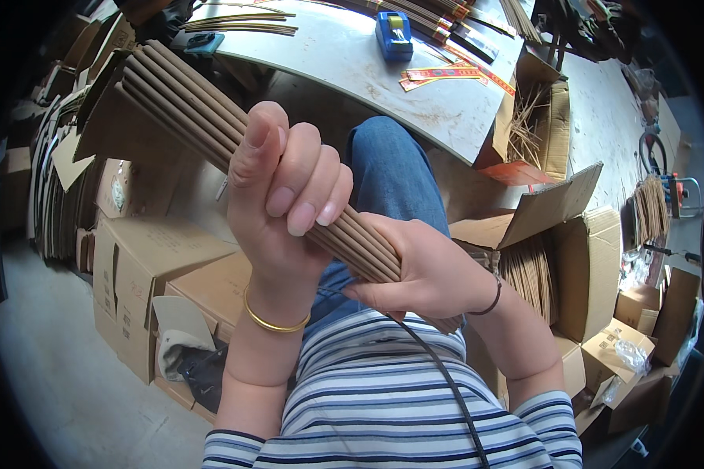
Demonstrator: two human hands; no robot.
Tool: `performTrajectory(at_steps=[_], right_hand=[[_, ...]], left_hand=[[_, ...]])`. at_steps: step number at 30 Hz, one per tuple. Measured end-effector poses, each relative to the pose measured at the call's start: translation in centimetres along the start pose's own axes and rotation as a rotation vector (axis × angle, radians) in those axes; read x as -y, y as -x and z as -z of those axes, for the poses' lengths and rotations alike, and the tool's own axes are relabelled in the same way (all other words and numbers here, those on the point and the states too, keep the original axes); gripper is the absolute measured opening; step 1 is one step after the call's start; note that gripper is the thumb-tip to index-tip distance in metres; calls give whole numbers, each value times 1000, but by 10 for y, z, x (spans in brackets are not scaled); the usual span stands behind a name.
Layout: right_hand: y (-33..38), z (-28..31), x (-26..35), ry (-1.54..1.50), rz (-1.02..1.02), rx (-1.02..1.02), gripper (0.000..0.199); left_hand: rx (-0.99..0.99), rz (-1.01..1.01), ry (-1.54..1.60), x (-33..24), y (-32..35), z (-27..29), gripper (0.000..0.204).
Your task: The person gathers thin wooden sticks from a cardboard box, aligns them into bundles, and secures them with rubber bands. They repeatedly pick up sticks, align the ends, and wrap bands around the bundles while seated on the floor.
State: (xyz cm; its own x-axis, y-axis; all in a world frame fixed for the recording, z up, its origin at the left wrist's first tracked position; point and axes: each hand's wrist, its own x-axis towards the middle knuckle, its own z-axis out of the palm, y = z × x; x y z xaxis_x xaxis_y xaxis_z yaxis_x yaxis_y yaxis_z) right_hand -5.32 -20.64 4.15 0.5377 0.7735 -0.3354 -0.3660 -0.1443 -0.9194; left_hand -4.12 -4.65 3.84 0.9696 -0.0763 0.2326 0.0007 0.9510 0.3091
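A bundle of long, thick brown sticks (pixel 186 103), which look like incense sticks, slants across in front of me from upper left to lower right. My left hand (pixel 289 180) is closed around its middle, fingers curled over the sticks and thumb pointing up. Nearer my body, my right hand (pixel 430 262) grips the lower part, with its thumb beneath and fingers over the top. The lower stick ends show just past the right palm, close to my striped shirt. A dark cord (pixel 446 371) hangs down over the shirt.
Ahead stands a pale table (pixel 328 66) bearing a blue tape dispenser (pixel 394 37), red-and-gold strips (pixel 446 74) and more thin sticks (pixel 242 23). An open carton of sticks (pixel 530 273) is at my right. Closed cartons (pixel 160 273) stand on the left.
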Motion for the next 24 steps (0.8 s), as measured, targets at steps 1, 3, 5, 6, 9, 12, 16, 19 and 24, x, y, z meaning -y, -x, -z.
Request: performTrajectory(at_steps=[1,3,5,6,9,12,16,19,24], right_hand=[[1,6,4,-367,-159,221,29],[0,8,-5,-561,-190,373,28],[0,4,-8,-582,-190,376,27],[2,-1,7,-302,-173,178,26],[-7,-13,-21,731,253,-552,30],[-4,-12,-15,737,185,-495,31],[-1,-14,-8,654,191,-411,31],[-5,-16,-12,796,270,-494,32],[-4,5,-12,-586,-136,459,28]], left_hand=[[113,57,174,0,-2,7,24],[273,119,376,1,-5,16,21],[362,128,432,2,-8,21,18],[194,37,204,3,-6,19,18],[-315,-229,-482,9,0,-5,22],[-342,-180,-381,6,1,-3,29],[-295,-176,-401,2,3,-2,32],[-282,-178,-385,1,4,-3,29],[317,90,363,-5,-1,11,23]])
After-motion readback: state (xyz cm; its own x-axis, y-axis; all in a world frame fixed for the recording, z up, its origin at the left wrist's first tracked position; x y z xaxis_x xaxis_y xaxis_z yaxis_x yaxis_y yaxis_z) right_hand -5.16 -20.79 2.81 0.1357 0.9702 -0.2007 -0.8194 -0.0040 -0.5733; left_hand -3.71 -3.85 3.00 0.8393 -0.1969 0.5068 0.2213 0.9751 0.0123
